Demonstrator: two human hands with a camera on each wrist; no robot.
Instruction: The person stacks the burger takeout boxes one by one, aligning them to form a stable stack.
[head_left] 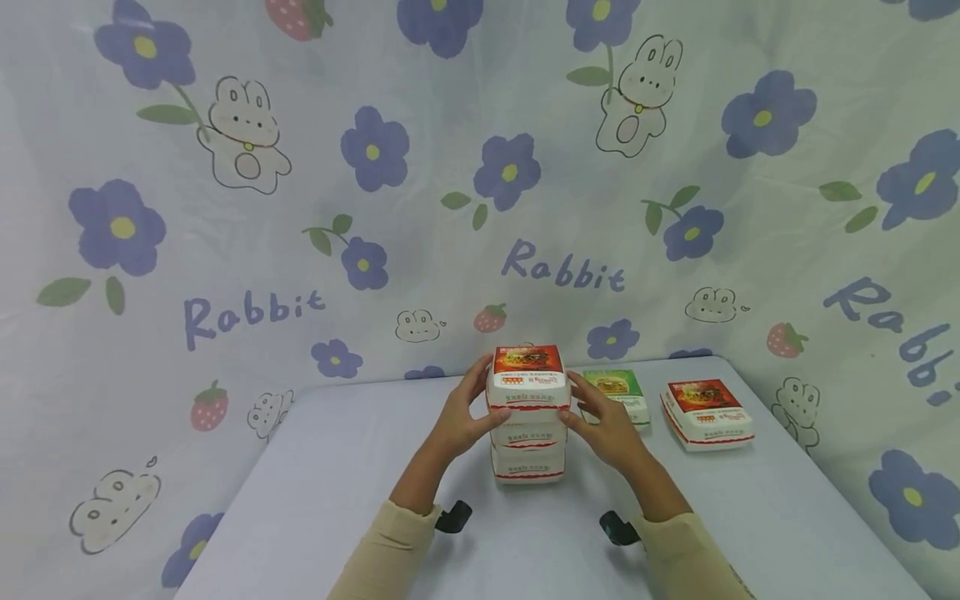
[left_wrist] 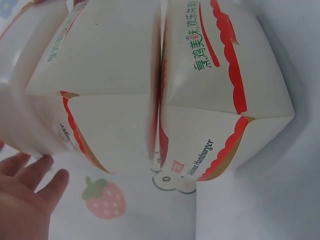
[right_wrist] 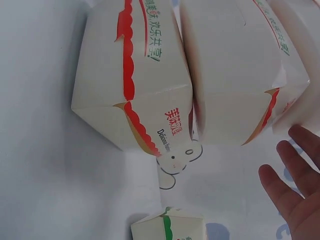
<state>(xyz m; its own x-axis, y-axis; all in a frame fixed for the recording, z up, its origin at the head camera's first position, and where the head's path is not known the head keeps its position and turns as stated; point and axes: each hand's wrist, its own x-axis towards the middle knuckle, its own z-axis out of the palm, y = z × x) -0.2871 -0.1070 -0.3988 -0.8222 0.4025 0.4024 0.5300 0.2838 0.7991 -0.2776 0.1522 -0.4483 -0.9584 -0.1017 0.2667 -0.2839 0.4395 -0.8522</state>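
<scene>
Three white paper burger boxes stand one above another in front of me. The top burger box [head_left: 528, 379] has a red lid picture and sits between my two hands. My left hand [head_left: 459, 417] holds its left side, thumb at the front lower edge. On its other side my right hand [head_left: 611, 429] holds it in the same way. Below are the middle burger box [head_left: 528, 434] and the bottom burger box [head_left: 528, 465], both with red scalloped trim. Whether the top box fully rests on the middle one, I cannot tell.
A green-lidded burger box [head_left: 617, 396] lies behind my right hand. Farther right is another red-lidded burger box [head_left: 707, 414]. Both are on the white table [head_left: 337, 467], which meets a curtain [head_left: 435, 242] printed with rabbits and flowers at the back.
</scene>
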